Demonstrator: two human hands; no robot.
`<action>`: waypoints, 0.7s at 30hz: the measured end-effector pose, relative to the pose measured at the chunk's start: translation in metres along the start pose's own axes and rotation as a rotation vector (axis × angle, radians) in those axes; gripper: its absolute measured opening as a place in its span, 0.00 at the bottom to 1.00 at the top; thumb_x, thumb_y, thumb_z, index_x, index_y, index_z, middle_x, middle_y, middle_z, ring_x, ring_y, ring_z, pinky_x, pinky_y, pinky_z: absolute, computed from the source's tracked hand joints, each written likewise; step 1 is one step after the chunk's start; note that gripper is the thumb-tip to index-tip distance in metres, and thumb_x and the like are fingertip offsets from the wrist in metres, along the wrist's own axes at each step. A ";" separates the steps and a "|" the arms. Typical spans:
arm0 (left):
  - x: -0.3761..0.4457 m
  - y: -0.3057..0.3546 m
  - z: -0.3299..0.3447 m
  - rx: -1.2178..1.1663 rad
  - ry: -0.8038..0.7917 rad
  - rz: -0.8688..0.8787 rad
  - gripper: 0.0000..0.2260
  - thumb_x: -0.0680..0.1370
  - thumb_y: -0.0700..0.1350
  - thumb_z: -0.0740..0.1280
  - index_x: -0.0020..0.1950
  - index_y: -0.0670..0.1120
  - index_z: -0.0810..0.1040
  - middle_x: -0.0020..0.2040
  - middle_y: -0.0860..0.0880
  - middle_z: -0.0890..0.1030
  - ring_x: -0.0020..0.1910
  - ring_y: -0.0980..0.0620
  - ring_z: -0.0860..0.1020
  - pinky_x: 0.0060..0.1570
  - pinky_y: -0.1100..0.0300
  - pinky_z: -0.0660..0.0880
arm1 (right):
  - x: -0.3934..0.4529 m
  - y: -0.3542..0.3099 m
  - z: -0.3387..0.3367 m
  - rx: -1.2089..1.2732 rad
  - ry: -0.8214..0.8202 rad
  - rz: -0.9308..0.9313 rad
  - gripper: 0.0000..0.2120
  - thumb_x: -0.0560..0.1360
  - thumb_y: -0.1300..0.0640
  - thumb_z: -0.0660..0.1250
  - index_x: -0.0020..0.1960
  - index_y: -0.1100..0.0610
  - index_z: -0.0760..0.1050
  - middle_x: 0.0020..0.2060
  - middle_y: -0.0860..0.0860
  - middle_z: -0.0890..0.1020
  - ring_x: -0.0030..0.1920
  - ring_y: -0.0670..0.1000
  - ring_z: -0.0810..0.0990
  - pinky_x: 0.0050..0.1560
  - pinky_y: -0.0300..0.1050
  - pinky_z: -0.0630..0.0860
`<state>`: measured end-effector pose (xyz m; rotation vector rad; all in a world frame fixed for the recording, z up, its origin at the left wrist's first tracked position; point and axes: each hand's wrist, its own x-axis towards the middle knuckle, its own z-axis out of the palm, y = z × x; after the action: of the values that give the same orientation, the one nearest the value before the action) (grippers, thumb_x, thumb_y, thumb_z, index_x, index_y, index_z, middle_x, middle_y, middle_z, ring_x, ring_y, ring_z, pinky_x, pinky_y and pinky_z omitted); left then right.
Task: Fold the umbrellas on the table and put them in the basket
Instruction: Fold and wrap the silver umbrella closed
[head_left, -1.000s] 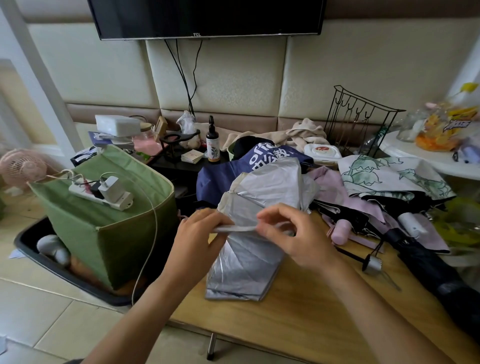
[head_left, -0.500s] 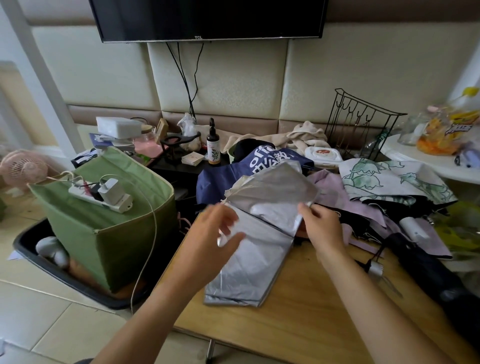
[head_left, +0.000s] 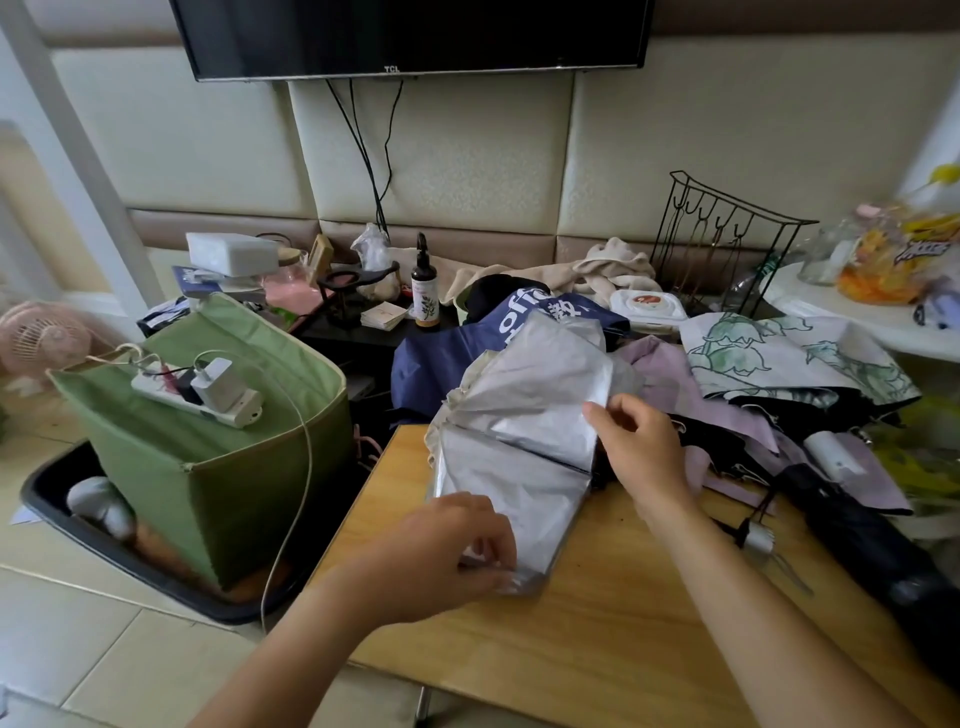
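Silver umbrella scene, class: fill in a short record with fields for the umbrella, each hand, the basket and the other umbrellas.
umbrella: silver umbrella, canopy creased, lying on the wooden table
left hand: left hand grips the canopy's near end
right hand: right hand pinches its right edge
basket: green basket beside the table, power strip resting across its top
other umbrellas: unfolded heap behind; black umbrella at right

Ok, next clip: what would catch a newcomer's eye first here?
The silver umbrella spread at the middle of the wooden table, with the left hand pinching its near corner and the right hand gripping its right edge. Then the green basket left of the table, a power strip lying across its top.
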<state>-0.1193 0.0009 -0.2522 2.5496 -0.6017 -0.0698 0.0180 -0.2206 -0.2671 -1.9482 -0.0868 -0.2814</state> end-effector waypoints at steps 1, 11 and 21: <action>0.000 0.001 -0.002 -0.036 0.055 0.002 0.03 0.77 0.49 0.73 0.48 0.55 0.81 0.46 0.59 0.77 0.50 0.58 0.76 0.49 0.63 0.76 | 0.000 -0.001 -0.001 0.054 -0.064 -0.020 0.15 0.75 0.46 0.71 0.41 0.57 0.77 0.33 0.47 0.80 0.37 0.49 0.77 0.41 0.51 0.72; 0.003 0.002 -0.011 -0.150 0.320 0.041 0.04 0.77 0.46 0.74 0.45 0.55 0.82 0.43 0.59 0.81 0.45 0.56 0.80 0.45 0.59 0.78 | -0.032 -0.019 -0.021 -0.096 -0.689 -0.324 0.09 0.77 0.47 0.73 0.57 0.42 0.81 0.52 0.41 0.83 0.54 0.44 0.81 0.55 0.43 0.76; -0.003 0.004 -0.024 -0.065 0.461 0.120 0.03 0.74 0.49 0.78 0.45 0.53 0.86 0.46 0.58 0.80 0.48 0.55 0.78 0.48 0.64 0.73 | -0.060 -0.036 -0.014 -0.170 -0.402 -0.612 0.02 0.81 0.52 0.70 0.53 0.49 0.79 0.47 0.42 0.79 0.47 0.45 0.79 0.44 0.38 0.75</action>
<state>-0.1197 0.0109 -0.2299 2.3439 -0.5528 0.5167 -0.0496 -0.2151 -0.2435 -2.0837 -0.9570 -0.2964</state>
